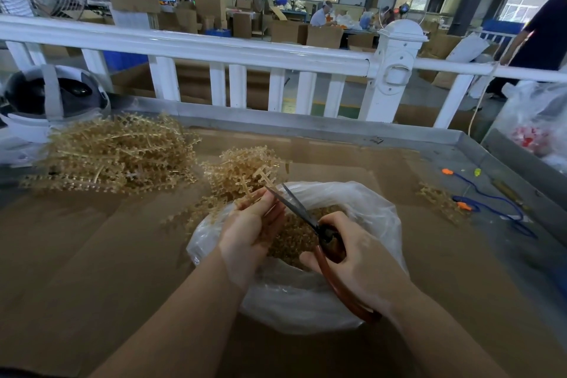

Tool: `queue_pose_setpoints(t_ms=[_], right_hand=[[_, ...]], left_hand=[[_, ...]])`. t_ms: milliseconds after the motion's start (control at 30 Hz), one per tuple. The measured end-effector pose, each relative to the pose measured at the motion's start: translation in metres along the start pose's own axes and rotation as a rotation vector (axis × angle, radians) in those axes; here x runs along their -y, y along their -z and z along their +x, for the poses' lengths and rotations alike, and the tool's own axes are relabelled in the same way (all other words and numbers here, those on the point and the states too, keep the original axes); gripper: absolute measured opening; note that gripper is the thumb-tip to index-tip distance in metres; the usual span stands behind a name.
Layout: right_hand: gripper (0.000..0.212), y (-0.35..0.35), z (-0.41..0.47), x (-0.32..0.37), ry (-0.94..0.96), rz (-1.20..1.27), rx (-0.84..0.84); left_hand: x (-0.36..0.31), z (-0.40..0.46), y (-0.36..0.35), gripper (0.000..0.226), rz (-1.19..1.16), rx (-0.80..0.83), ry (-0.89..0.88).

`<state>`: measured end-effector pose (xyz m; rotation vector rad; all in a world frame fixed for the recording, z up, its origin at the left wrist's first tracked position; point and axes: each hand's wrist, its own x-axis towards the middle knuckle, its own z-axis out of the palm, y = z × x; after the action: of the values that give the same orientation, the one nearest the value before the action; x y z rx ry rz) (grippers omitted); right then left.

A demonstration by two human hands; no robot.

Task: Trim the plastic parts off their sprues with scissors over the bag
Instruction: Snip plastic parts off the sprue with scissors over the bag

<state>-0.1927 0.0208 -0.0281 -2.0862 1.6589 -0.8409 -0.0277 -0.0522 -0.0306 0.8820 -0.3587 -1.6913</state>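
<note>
My left hand [250, 228] pinches a tan plastic sprue [250, 190] over the open clear plastic bag [362, 205], which holds many small tan trimmed parts [294, 239]. My right hand [359, 264] grips the brown handles of the scissors [302, 210]. The dark blades are parted, with their tips right beside the sprue at my left fingertips. A small heap of untrimmed sprues [245, 169] lies just behind the bag, and a larger heap [119, 153] sits at the far left.
Brown cardboard [92, 255] covers the table. A white helmet-like device [46, 101] sits at the back left. A white railing [245, 52] borders the far edge. Blue cord with orange pieces [491, 202] and a few stray sprues [441, 199] lie at right, by another plastic bag [537, 123].
</note>
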Motion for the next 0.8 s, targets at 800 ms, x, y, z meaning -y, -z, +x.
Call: queue_pose_setpoints(t_ms=[800], right_hand=[[0.033,0.0001,0.0017,0.0053,-0.005,-0.020,0.022]], left_hand=[[0.0023,-0.0043,0.0002,0.010,0.014,0.023,-0.026]])
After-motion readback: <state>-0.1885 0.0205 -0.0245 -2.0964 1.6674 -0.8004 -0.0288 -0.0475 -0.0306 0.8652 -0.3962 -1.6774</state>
